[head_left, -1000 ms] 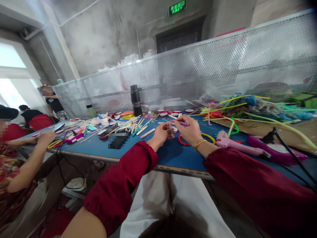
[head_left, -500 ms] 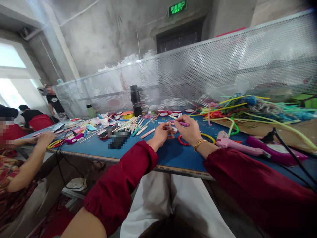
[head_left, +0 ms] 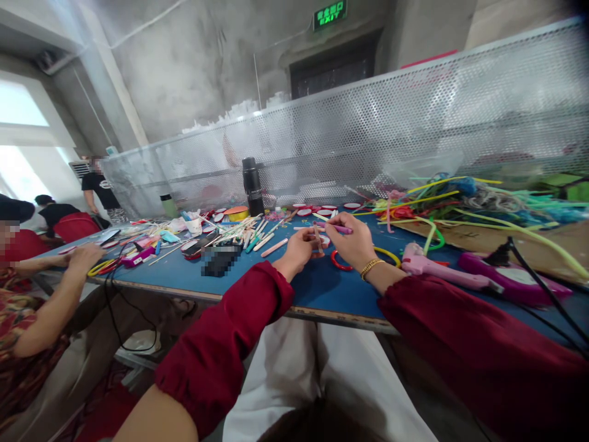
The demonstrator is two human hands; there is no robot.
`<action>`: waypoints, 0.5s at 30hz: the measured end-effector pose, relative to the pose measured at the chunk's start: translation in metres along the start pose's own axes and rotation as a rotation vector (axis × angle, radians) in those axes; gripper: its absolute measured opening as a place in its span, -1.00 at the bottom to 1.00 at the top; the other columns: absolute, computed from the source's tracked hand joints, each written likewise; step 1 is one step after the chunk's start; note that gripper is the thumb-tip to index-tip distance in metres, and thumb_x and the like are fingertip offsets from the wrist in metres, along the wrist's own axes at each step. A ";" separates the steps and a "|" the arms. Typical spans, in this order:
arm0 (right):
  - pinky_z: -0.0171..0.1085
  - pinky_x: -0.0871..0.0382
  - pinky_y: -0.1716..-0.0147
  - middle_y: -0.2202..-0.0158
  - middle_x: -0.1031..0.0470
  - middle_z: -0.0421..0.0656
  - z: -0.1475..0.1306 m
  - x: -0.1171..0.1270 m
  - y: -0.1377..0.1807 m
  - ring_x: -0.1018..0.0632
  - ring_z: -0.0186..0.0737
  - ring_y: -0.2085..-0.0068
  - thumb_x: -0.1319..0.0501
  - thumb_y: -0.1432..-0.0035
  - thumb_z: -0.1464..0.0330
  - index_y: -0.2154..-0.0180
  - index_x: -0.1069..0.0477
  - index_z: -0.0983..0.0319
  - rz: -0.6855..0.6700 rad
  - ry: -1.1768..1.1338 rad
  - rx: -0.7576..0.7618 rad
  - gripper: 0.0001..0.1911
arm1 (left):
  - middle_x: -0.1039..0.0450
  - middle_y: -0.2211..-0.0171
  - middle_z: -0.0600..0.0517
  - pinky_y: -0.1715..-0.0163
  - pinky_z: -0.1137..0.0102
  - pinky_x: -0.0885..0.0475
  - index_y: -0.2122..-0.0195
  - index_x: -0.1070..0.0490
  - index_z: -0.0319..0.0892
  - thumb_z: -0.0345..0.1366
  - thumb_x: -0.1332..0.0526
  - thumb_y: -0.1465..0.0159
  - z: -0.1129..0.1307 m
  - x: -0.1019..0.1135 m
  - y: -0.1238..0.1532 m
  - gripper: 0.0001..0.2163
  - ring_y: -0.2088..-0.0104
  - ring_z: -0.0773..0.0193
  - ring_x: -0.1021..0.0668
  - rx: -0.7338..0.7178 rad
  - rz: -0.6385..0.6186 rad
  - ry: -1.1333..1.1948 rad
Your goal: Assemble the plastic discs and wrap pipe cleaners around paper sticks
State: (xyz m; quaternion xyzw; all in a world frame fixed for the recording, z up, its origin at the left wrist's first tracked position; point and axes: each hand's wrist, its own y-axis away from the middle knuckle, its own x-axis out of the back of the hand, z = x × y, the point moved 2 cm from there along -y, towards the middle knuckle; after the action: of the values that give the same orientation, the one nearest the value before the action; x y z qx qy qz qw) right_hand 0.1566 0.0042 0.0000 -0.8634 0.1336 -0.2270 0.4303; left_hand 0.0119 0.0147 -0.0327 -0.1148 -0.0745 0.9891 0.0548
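Over the front of the blue table, my left hand (head_left: pixel 298 252) pinches a small brownish flat strip (head_left: pixel 318 240), held upright. My right hand (head_left: pixel 353 240) is closed round a slim purple pen-like tool (head_left: pixel 341 229), whose tip points left toward the strip. Whether tip and strip touch is too small to tell. Under and beside my right hand lie a red ring (head_left: pixel 339 264) and a yellow ring (head_left: pixel 389 255). A pink glue gun (head_left: pixel 442 270) rests to the right of my right wrist.
Several coloured sticks (head_left: pixel 243 232), a black bottle (head_left: pixel 252 187) and a pixelated dark object (head_left: pixel 221 260) are on the left. At right are a purple device (head_left: pixel 515 279) with a black cable and a pile of fuzzy stems (head_left: pixel 473 196). A co-worker's hands (head_left: pixel 85 255) are far left.
My hands and what they hold have barely moved; the right one shifts very slightly. In the background, the standing person has moved a little to the left.
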 end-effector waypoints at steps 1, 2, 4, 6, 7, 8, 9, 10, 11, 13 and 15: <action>-0.23 -0.24 0.38 0.46 -0.49 -0.21 0.000 0.000 0.000 -0.45 -0.21 0.42 -0.22 -0.14 0.30 0.42 -0.43 0.16 -0.004 0.002 0.000 -0.89 | -0.51 0.24 -0.03 0.29 0.33 -0.56 0.11 -0.49 -0.20 -0.50 -0.37 -0.16 0.000 0.000 0.000 -0.73 0.30 0.27 -0.60 0.001 -0.002 -0.002; -0.23 -0.23 0.38 0.46 -0.49 -0.21 0.000 0.000 0.000 -0.45 -0.21 0.42 -0.22 -0.14 0.30 0.42 -0.43 0.15 -0.008 0.005 0.000 -0.89 | -0.51 0.24 -0.03 0.28 0.32 -0.56 0.11 -0.49 -0.19 -0.49 -0.38 -0.16 0.001 0.000 0.000 -0.73 0.30 0.27 -0.60 0.002 -0.003 -0.004; -0.22 -0.23 0.38 0.46 -0.49 -0.21 0.000 0.000 0.000 -0.45 -0.21 0.42 -0.22 -0.14 0.30 0.41 -0.44 0.15 -0.008 0.004 -0.001 -0.89 | -0.52 0.24 -0.03 0.26 0.31 -0.56 0.11 -0.49 -0.18 -0.47 -0.40 -0.15 0.001 0.000 0.000 -0.72 0.30 0.27 -0.60 0.000 -0.003 -0.005; -0.22 -0.24 0.37 0.45 -0.50 -0.20 0.000 -0.001 0.000 -0.46 -0.20 0.41 -0.22 -0.15 0.30 0.41 -0.44 0.16 -0.008 -0.001 0.003 -0.89 | -0.51 0.24 -0.03 0.27 0.32 -0.56 0.11 -0.49 -0.19 -0.48 -0.38 -0.16 0.000 0.000 0.000 -0.73 0.30 0.27 -0.60 -0.001 -0.004 -0.005; -0.22 -0.24 0.36 0.44 -0.50 -0.20 0.000 -0.001 0.000 -0.46 -0.20 0.40 -0.22 -0.15 0.30 0.41 -0.44 0.16 -0.008 -0.004 0.005 -0.89 | -0.51 0.25 -0.03 0.28 0.32 -0.56 0.11 -0.49 -0.19 -0.50 -0.36 -0.17 0.000 0.000 0.000 -0.74 0.31 0.28 -0.60 0.000 -0.004 -0.005; -0.22 -0.24 0.36 0.44 -0.50 -0.20 0.000 -0.001 0.000 -0.47 -0.20 0.40 -0.22 -0.15 0.30 0.41 -0.44 0.16 -0.010 -0.006 0.006 -0.89 | -0.51 0.25 -0.03 0.29 0.32 -0.55 0.10 -0.49 -0.19 -0.52 -0.34 -0.18 0.000 0.000 -0.001 -0.74 0.31 0.28 -0.60 0.003 -0.002 -0.005; -0.22 -0.24 0.36 0.44 -0.50 -0.20 0.000 -0.001 0.000 -0.47 -0.20 0.39 -0.22 -0.15 0.29 0.42 -0.44 0.16 -0.013 -0.007 0.005 -0.88 | -0.51 0.26 -0.03 0.29 0.33 -0.55 0.11 -0.48 -0.20 -0.53 -0.32 -0.19 -0.001 0.000 -0.001 -0.74 0.32 0.28 -0.60 0.006 0.001 -0.004; -0.22 -0.24 0.36 0.44 -0.50 -0.20 0.000 -0.001 0.000 -0.46 -0.20 0.40 -0.22 -0.15 0.29 0.42 -0.44 0.16 -0.015 -0.007 0.002 -0.88 | -0.51 0.26 -0.02 0.30 0.33 -0.55 0.11 -0.48 -0.20 -0.54 -0.31 -0.19 -0.001 -0.001 -0.001 -0.75 0.33 0.28 -0.60 0.008 0.005 -0.003; -0.22 -0.23 0.36 0.45 -0.49 -0.21 0.000 -0.001 0.000 -0.46 -0.21 0.40 -0.22 -0.15 0.29 0.42 -0.43 0.16 -0.015 -0.006 -0.003 -0.88 | -0.51 0.27 -0.02 0.30 0.33 -0.55 0.11 -0.48 -0.20 -0.55 -0.31 -0.19 -0.001 -0.001 -0.001 -0.74 0.33 0.29 -0.59 0.010 0.006 -0.002; -0.22 -0.23 0.37 0.46 -0.49 -0.21 0.000 0.000 0.000 -0.44 -0.21 0.41 -0.21 -0.15 0.29 0.42 -0.43 0.15 -0.013 -0.001 -0.009 -0.88 | -0.51 0.27 -0.02 0.31 0.34 -0.55 0.10 -0.48 -0.20 -0.56 -0.30 -0.19 -0.001 -0.001 -0.001 -0.74 0.33 0.29 -0.59 0.011 0.004 -0.005; -0.22 -0.23 0.37 0.45 -0.49 -0.20 0.000 0.000 0.000 -0.45 -0.20 0.41 -0.21 -0.15 0.29 0.41 -0.44 0.15 -0.013 0.002 -0.007 -0.88 | -0.51 0.27 -0.03 0.32 0.35 -0.55 0.10 -0.48 -0.21 -0.55 -0.30 -0.19 0.000 -0.001 -0.001 -0.74 0.33 0.29 -0.60 0.008 0.002 -0.007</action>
State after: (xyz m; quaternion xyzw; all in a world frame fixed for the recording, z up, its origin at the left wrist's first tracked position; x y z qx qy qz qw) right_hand 0.1562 0.0041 0.0001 -0.8656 0.1293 -0.2299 0.4257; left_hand 0.0134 0.0151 -0.0328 -0.1109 -0.0706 0.9898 0.0541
